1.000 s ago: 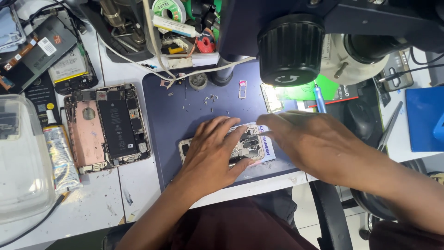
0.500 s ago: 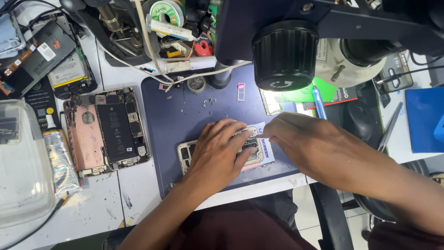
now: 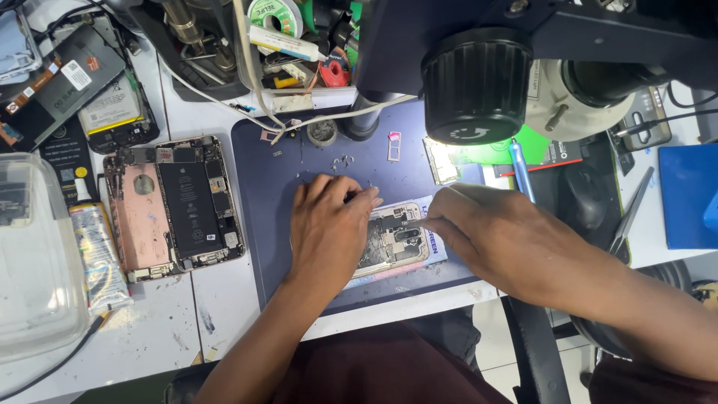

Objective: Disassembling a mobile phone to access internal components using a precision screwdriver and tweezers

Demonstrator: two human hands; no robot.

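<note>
Two bare hands work over an opened phone (image 3: pixel 395 241) that lies on a dark blue mat (image 3: pixel 299 161) near the front edge of the bench. The left hand (image 3: pixel 327 228) lies flat, palm down, over the left part of the phone, its fingers spread a little and pressing the frame to the mat. The right hand (image 3: pixel 490 232) comes in from the right, its thumb and forefinger pinched together over the exposed board; it seems to grip a thin tool there, though the tip is too small to make out. The phone rests on a pale card with a blue edge (image 3: pixel 436 243), which shows just beyond the right side of the frame.

Left of the mat, on the white bench (image 3: pixel 224 307), a second opened phone (image 3: pixel 173 206) lies with its pink shell and black battery showing. Beside that, nearer the left edge, sits a small tube of glue (image 3: pixel 97 254) and a clear plastic box (image 3: pixel 34 262). Above the hands hangs the black head of a microscope (image 3: pixel 479 82), and behind the mat stands a cluttered tool rack (image 3: pixel 292 45) with a spool of solder wire. A pair of tweezers (image 3: pixel 632 213) lies on the right, well apart from the hands, near a blue pad (image 3: pixel 688 194).
</note>
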